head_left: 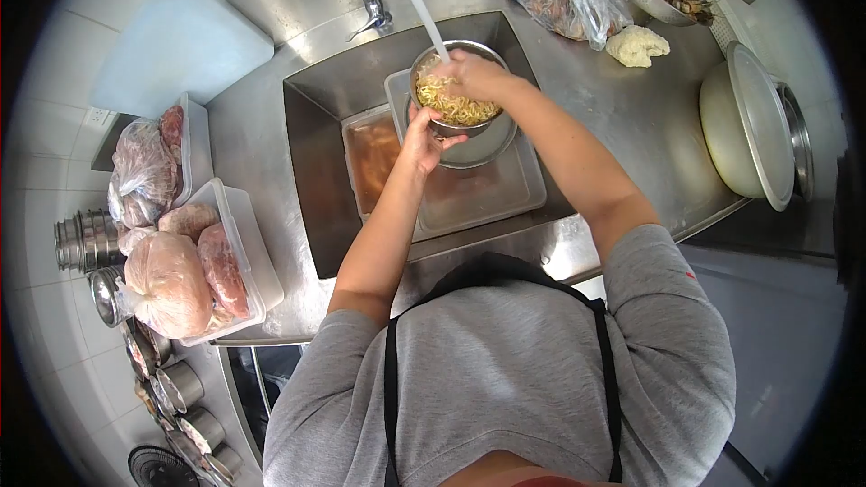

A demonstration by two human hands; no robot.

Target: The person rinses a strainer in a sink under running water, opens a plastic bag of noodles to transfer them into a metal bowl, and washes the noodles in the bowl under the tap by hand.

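Observation:
A round metal bowl (492, 48) is held over the sink, with pale yellow curly strands (460, 112) in it that look like bean sprouts. My left hand (428, 139) grips the bowl at its near left side, thumb at the rim and fingers beneath. From the right, my right hand (478, 78) reaches into the bowl and touches the strands; its fingertips are blurred and partly hidden by water. A stream of water (420, 4) runs from the tap (368, 0) into the bowl. Under it sits another round metal vessel (492, 151), mostly covered.
Inside the sink (311, 171) lie plastic trays (487, 207). Left are tubs (257, 252) of bagged meat (167, 280) and a pale blue board (185, 45). Right are a tied plastic bag (568, 0), a cream-coloured lump (637, 46) and large basins (744, 126).

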